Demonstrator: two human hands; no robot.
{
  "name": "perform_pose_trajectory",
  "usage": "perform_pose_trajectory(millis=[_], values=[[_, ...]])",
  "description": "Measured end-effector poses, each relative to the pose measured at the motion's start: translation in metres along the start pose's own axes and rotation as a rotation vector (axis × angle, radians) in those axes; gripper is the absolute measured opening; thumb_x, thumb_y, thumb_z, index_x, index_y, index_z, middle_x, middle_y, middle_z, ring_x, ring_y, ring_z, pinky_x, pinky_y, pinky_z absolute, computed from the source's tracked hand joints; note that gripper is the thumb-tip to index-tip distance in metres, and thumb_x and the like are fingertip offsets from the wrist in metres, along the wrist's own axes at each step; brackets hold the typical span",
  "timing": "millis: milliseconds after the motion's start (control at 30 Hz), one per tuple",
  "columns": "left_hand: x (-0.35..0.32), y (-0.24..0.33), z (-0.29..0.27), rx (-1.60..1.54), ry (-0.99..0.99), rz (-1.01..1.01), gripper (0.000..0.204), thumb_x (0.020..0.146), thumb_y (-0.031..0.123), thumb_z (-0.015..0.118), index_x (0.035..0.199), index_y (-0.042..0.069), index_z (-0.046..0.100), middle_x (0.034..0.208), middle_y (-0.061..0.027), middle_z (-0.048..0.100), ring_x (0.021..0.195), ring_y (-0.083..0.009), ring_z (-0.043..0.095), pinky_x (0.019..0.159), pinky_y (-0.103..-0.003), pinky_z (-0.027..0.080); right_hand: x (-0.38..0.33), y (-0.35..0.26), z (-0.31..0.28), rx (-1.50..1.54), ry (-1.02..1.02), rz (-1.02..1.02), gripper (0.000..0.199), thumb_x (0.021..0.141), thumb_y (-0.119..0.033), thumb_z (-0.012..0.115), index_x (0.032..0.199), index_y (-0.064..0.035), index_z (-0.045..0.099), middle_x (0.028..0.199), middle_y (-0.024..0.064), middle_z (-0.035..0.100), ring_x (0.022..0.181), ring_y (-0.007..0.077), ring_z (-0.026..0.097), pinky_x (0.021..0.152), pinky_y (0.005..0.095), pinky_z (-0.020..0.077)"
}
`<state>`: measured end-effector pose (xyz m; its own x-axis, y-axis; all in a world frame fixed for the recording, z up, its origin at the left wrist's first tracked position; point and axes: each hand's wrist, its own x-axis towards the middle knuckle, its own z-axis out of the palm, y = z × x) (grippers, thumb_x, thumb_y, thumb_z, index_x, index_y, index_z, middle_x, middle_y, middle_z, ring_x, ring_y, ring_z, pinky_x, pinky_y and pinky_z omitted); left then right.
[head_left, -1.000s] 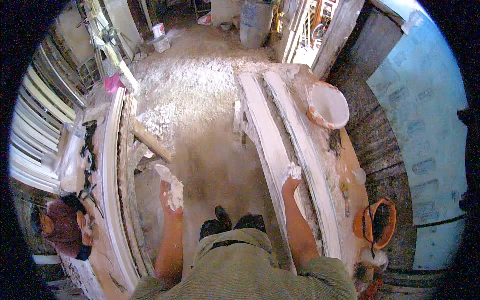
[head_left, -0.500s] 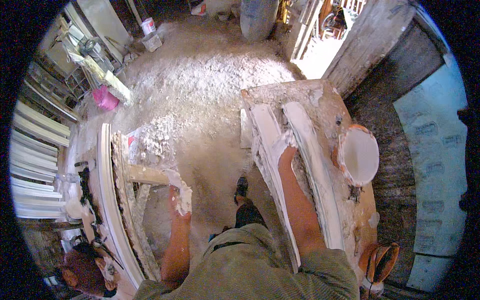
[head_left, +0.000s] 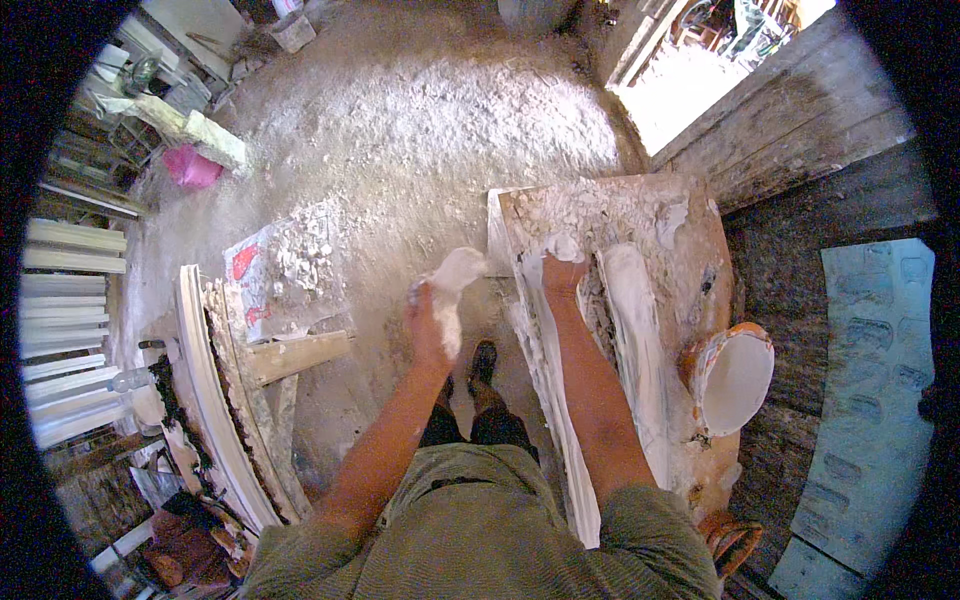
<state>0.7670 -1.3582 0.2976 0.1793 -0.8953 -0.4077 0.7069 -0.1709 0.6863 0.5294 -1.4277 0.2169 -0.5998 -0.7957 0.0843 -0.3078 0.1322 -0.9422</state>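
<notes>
My left hand [head_left: 432, 318], smeared with white, is raised over the gap left of the worktable. It is closed around a wet white clump [head_left: 460, 270] that looks like plaster; motion blurs its edges. My right hand [head_left: 563, 268] is at the far end of the nearer of two long white plaster strips on the table. White material covers its fingers, so their pose is hidden. The second plaster strip [head_left: 632, 330] lies to the right of my right forearm, roughly parallel to it.
The plaster-crusted worktable [head_left: 690, 225] carries an orange-rimmed bucket [head_left: 735, 380] with a whitish inside. At left stand a long white moulding [head_left: 205, 370] and a wooden bar [head_left: 300, 355]. Stacked white lengths [head_left: 75, 320] line the left side. A person [head_left: 190, 545] is at lower left.
My left hand has swung up and right from beside the wooden bar, carrying the white clump. My right hand has shifted toward the strip's far end. The view has tilted, and my feet stand differently.
</notes>
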Motion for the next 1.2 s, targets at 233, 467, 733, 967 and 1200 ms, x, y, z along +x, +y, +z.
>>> perform_pose_trajectory(millis=[233,467,733,967,1200], values=[[0.057,-0.058,0.081,0.397,0.067,0.096,0.021,0.094,0.021,0.051,0.095,0.001,0.052,0.084,-0.0056,0.054,0.082,-0.0170,0.051,0.079,-0.031,0.042,-0.023,-0.044,-0.047,-0.299,-0.234,-0.072,0.025,0.080,-0.021,0.067,0.098,-0.0049,0.062,0.089,0.0079,0.065,0.078,0.0205,0.061,0.068,0.0358,0.0489],[0.066,-0.080,0.101,0.682,-0.081,0.205,0.026,0.093,0.023,0.050,0.098,-0.003,0.051,0.086,-0.0134,0.055,0.082,-0.0217,0.051,0.076,-0.036,0.042,-0.032,-0.079,-0.041,-0.405,-0.313,-0.244,0.022,0.076,-0.014,0.069,0.095,-0.0048,0.064,0.088,0.0119,0.065,0.080,0.0279,0.063,0.069,0.0371,0.0502],[0.073,-0.106,0.101,0.895,-0.130,0.322,0.027,0.092,0.021,0.053,0.105,-0.002,0.052,0.095,-0.0178,0.061,0.087,-0.0309,0.057,0.079,-0.038,0.044,-0.011,-0.076,-0.045,-0.497,-0.125,-0.330,0.020,0.079,-0.012,0.067,0.096,-0.0032,0.063,0.089,0.0107,0.063,0.085,0.0234,0.062,0.070,0.0346,0.0498],[0.062,-0.108,0.108,0.843,-0.174,0.318,0.024,0.092,0.020,0.052,0.104,-0.001,0.052,0.094,-0.0159,0.060,0.086,-0.0285,0.057,0.079,-0.038,0.044,0.037,-0.042,-0.049,0.191,-0.364,0.026,0.029,0.084,-0.016,0.065,0.110,-0.0026,0.061,0.105,0.0121,0.064,0.092,0.0184,0.062,0.076,0.0300,0.0500],[0.058,-0.120,0.109,0.810,-0.133,0.383,0.023,0.092,0.020,0.053,0.101,-0.001,0.053,0.090,-0.0131,0.060,0.081,-0.0235,0.055,0.076,-0.037,0.044,0.037,-0.031,-0.054,-0.012,-0.400,-0.129,0.021,0.089,-0.010,0.057,0.108,-0.0022,0.062,0.098,0.0066,0.067,0.085,0.0144,0.062,0.075,0.0243,0.0496]])
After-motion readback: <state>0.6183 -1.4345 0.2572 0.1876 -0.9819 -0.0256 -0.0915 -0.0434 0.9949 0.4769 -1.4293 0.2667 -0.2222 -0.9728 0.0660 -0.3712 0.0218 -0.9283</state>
